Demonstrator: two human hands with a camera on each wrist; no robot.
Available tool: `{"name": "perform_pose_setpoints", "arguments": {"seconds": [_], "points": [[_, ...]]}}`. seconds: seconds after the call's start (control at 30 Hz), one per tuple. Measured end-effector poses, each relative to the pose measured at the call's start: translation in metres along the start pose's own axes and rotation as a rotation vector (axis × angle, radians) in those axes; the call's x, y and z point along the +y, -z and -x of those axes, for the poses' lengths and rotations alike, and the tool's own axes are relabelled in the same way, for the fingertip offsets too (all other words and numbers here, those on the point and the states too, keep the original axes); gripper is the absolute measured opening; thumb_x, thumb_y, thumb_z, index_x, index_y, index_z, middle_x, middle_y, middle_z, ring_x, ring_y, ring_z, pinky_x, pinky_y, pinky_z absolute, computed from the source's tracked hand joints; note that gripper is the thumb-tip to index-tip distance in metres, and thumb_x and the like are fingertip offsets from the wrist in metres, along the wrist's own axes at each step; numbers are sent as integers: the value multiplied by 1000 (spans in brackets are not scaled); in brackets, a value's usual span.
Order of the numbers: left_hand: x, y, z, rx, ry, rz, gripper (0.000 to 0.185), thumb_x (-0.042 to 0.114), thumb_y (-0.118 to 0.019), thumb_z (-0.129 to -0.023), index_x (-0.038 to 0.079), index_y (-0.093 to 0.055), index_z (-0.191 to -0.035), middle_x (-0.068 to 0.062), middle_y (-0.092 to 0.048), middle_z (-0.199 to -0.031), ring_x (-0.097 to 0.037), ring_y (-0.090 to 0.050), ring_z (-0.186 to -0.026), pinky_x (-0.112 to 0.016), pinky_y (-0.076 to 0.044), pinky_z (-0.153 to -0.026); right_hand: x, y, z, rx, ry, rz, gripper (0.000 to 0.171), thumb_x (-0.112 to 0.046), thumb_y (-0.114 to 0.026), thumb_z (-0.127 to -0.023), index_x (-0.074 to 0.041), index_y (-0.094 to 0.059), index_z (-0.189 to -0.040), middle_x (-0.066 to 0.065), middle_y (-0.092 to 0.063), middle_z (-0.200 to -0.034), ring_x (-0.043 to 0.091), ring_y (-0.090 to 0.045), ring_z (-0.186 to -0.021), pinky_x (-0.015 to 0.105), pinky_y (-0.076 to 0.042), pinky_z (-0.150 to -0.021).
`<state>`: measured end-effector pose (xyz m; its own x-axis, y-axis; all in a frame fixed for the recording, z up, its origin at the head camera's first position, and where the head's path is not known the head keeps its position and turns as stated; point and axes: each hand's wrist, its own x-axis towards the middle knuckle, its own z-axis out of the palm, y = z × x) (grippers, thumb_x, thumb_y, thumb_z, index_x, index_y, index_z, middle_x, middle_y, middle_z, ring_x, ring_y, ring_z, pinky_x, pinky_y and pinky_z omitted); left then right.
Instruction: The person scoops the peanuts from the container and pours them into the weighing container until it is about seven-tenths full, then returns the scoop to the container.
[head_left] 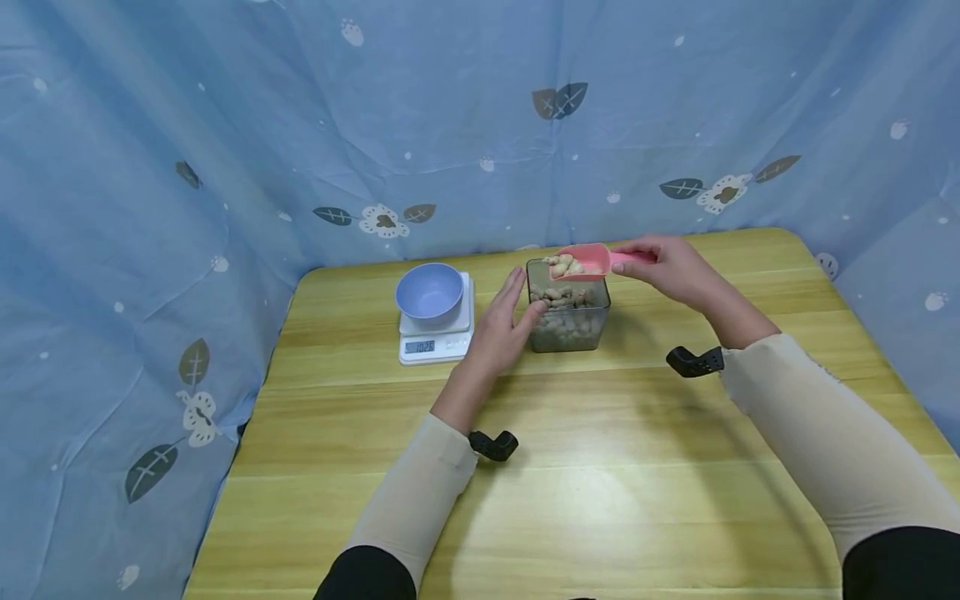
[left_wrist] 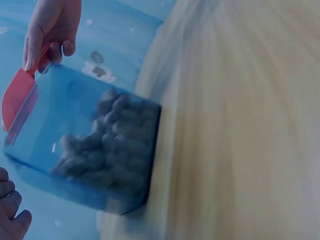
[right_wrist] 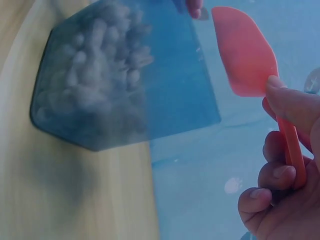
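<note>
My right hand point(head_left: 675, 268) grips the handle of a pink scoop point(right_wrist: 247, 55), held level over a clear grey-tinted square container point(head_left: 567, 335). Several unshelled peanuts point(head_left: 564, 266) lie in the scoop. More peanuts point(left_wrist: 120, 145) fill the lower part of the container, which stands upright on the table. At the container's left side is my left hand point(head_left: 493, 332), its fingers stretched out beside the rim and the thumb near the front corner. Only the fingers of that hand show at the edge of the left wrist view.
Left of the container, a blue-purple bowl point(head_left: 429, 292) sits on a white digital kitchen scale point(head_left: 438, 348) with a lit display. The wooden table point(head_left: 585, 500) ends at a blue patterned curtain point(head_left: 465, 108) behind and at the sides.
</note>
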<state>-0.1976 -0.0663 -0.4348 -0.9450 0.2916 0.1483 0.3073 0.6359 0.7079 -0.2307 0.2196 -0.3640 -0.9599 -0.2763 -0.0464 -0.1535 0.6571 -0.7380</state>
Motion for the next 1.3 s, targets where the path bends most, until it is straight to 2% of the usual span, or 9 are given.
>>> {"name": "perform_pose_setpoints", "arguments": {"seconds": [0.17, 0.37, 0.5, 0.63, 0.73, 0.87, 1.13, 1.3], "points": [[-12, 23, 5, 54, -10, -18, 70, 58, -37, -101, 23, -17, -159, 8, -13, -165, -19, -19, -151, -44, -23, -122, -17, -3, -12, 19, 31, -6, 49, -43, -62, -96, -11, -61, -134, 13, -61, -128, 26, -55, -103, 41, -46, -83], [-37, 53, 16, 157, -5, -60, 70, 52, -42, -102, 14, -23, -158, 3, -16, -165, -17, -16, -152, -41, -20, -123, -37, -21, -31, 7, 92, -39, 45, -38, -63, -96, -11, -63, -132, 11, -62, -125, 24, -55, -98, 38, -46, -79], [-56, 70, 22, 214, 41, -107, 69, 47, -46, -102, 9, -27, -156, -4, -20, -165, -23, -20, -151, -50, -24, -121, -48, -37, -42, -22, 116, -69, 45, -36, -64, -96, -9, -63, -132, 12, -61, -127, 24, -57, -103, 39, -49, -84], [-75, 81, 27, 241, 128, -132, 71, 47, -48, -101, 9, -26, -156, -4, -18, -165, -25, -20, -151, -48, -25, -121, -61, -53, -51, -51, 134, -77, 45, -36, -64, -96, -9, -62, -132, 12, -60, -128, 26, -58, -108, 43, -50, -90], [-87, 86, 32, 242, 197, -125, 73, 50, -46, -101, 11, -23, -158, -1, -14, -166, -23, -16, -152, -47, -23, -122, -71, -66, -57, -50, 152, -69, 42, -35, -65, -96, -10, -64, -130, 11, -61, -126, 25, -59, -109, 44, -50, -91], [-99, 88, 37, 233, 257, -100, 73, 50, -45, -101, 12, -21, -158, -1, -11, -167, -25, -16, -152, -48, -21, -122, -83, -84, -64, -39, 180, -40, 38, -32, -66, -95, -10, -67, -126, 10, -63, -123, 24, -58, -108, 43, -51, -90], [-112, 86, 43, 267, 296, -21, 71, 44, -48, -100, 12, -23, -158, 0, -13, -166, -28, -18, -151, -48, -19, -123, -104, -111, -73, -70, 224, 50, 34, -27, -67, -95, -7, -70, -122, 12, -65, -119, 26, -56, -109, 43, -50, -90], [-115, 86, 47, 300, 316, 9, 70, 41, -50, -100, 12, -23, -157, -1, -17, -165, -24, -18, -151, -43, -19, -123, -113, -127, -76, -70, 253, 165, 35, -27, -68, -94, -6, -69, -122, 12, -64, -113, 26, -57, -102, 41, -50, -86]]}}
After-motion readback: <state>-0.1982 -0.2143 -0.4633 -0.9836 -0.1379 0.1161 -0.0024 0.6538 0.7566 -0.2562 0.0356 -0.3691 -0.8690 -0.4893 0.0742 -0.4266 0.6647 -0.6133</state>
